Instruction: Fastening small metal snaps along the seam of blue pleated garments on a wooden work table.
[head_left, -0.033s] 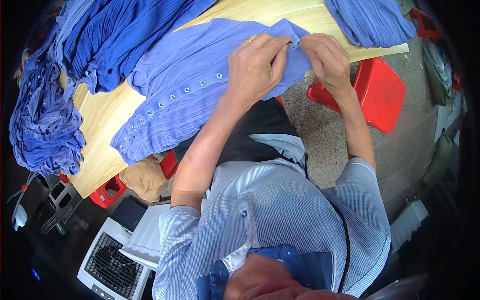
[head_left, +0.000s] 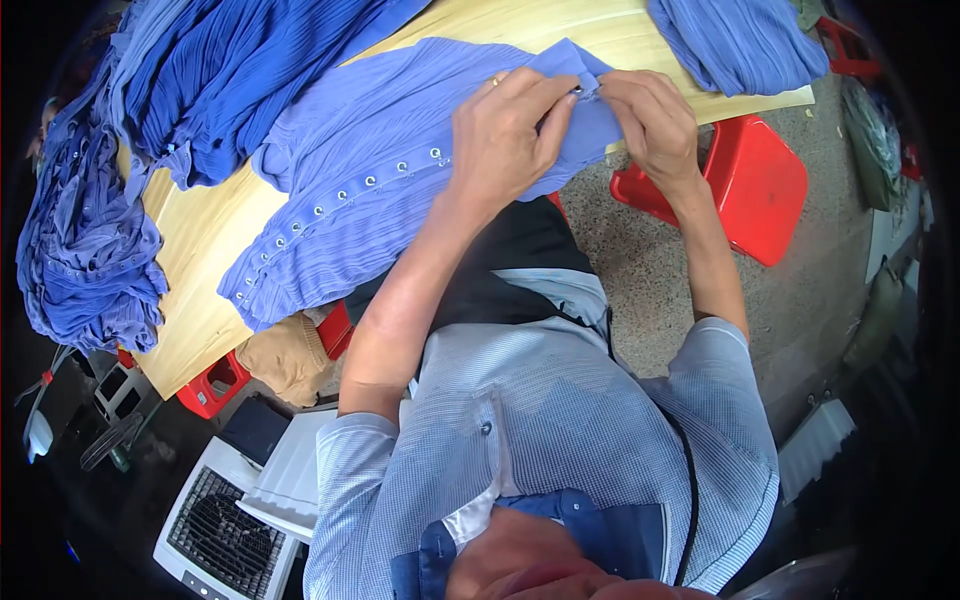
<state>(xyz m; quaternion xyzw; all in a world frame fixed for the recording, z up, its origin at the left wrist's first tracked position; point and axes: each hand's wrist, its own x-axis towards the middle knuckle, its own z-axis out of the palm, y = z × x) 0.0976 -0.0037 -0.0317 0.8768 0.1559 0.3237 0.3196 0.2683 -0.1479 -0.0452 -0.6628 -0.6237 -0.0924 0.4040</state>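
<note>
A light blue pleated shirt [head_left: 375,125] lies across the table's near edge, with a row of round, ring-like buttons [head_left: 370,181] down its front. At its smooth collar end, my left hand [head_left: 508,130] is closed, pinching the cloth between thumb and fingers. A small dark spot shows at that pinch, too small to make out. Close by on the right, my right hand [head_left: 650,125] has its fingers pinched on the edge of the same collar end. The fingertips of the right hand are partly hidden.
Darker blue pleated garments [head_left: 250,80] are heaped at the table's far left, and a crumpled blue pile [head_left: 90,260] hangs over its left end. Another folded blue garment [head_left: 740,45] rests at the far right. Red stools [head_left: 765,190] stand beside the wooden table [head_left: 195,300]; a white air cooler [head_left: 225,520] is lower left.
</note>
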